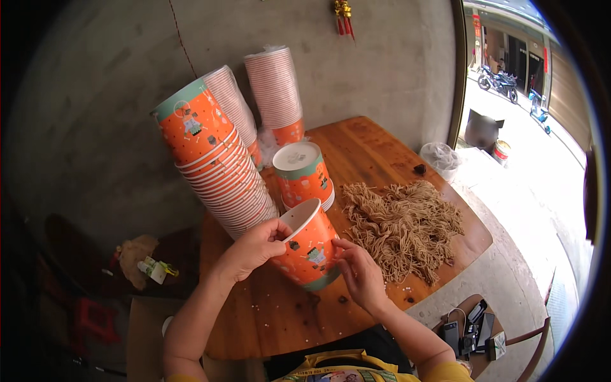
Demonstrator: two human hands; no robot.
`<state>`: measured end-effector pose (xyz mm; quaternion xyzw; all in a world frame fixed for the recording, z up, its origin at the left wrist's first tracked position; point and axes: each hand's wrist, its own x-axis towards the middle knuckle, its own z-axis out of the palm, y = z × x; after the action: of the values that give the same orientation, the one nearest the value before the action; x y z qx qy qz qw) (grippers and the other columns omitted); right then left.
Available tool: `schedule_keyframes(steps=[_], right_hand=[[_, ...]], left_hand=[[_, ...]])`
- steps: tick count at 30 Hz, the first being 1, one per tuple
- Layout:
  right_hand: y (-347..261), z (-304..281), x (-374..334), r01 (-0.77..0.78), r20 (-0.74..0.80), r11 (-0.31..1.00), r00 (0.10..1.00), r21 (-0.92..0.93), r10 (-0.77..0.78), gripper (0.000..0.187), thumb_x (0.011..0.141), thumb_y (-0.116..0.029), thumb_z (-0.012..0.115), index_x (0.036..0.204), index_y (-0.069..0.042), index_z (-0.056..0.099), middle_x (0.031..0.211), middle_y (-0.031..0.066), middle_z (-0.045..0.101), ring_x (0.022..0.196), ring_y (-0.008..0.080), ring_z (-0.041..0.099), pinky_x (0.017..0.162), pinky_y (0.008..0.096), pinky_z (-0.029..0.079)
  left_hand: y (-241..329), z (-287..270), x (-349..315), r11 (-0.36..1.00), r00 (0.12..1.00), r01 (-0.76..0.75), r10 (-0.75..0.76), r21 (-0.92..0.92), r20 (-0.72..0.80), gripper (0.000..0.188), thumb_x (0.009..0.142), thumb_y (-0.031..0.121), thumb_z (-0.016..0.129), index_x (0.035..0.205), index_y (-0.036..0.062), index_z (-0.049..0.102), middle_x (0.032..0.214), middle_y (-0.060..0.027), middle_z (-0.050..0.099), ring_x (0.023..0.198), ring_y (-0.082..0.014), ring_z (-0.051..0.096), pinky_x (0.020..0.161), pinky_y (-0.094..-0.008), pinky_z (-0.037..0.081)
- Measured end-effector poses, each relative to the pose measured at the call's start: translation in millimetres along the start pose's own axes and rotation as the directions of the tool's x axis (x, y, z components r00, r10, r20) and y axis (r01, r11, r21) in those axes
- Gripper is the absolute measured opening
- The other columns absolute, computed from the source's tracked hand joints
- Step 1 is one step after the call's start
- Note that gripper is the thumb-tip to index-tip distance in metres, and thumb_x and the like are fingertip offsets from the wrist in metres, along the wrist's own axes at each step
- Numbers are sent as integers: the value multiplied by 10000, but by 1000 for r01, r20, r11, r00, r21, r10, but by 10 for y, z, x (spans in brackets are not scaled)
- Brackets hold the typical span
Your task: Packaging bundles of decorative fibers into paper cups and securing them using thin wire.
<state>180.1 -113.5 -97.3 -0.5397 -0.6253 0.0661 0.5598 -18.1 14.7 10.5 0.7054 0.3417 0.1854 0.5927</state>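
Observation:
An orange paper bucket (310, 252) with cartoon prints and a green band at its base is tilted above the table in front of me. Its open mouth points up and to the left. My left hand (258, 247) grips the bucket at the rim, thumb outside and fingers reaching to the mouth. On the other side my right hand (360, 270) holds the wall with bent fingers; whether a cord is between them I cannot make out. Right of the buckets lies a tangled heap of tan cords (407, 229). Just behind the held bucket, a short upside-down stack of matching buckets (302, 181) stands.
A tall leaning stack of upside-down buckets (216, 165) rises at the left of the wooden table (356, 143). Wrapped stacks (273, 86) stand by the wall. A stool (487, 356) with phones and small items is at lower right, a bagged bin (440, 159) beyond the table.

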Motion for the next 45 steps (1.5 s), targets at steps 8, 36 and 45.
schedule_keyframes(steps=[8,36,45], right_hand=[[23,-29,11,-14,3,1000,1000,-11,14,62,905,-40,580,965,-45,566,1252,116,599,988,280,627,768,336,514],[42,18,20,-79,28,996,997,42,78,81,880,-48,615,940,-51,560,1291,112,584,1034,308,614,843,375,501],[192,46,-1,-140,71,988,988,57,136,85,898,-74,607,958,-42,555,1292,134,578,1112,326,587,887,397,492]], left_hand=[[58,45,32,999,999,43,-44,21,30,241,827,42,564,1063,-2,580,945,0,564,840,-63,514,745,-210,436],[-122,-71,127,998,998,32,-35,63,50,233,791,11,559,1023,-5,546,934,-46,567,822,-106,556,690,-248,498],[-25,35,163,992,995,73,-79,102,62,193,796,31,604,980,-25,616,864,-17,613,778,-76,557,709,-225,469]])
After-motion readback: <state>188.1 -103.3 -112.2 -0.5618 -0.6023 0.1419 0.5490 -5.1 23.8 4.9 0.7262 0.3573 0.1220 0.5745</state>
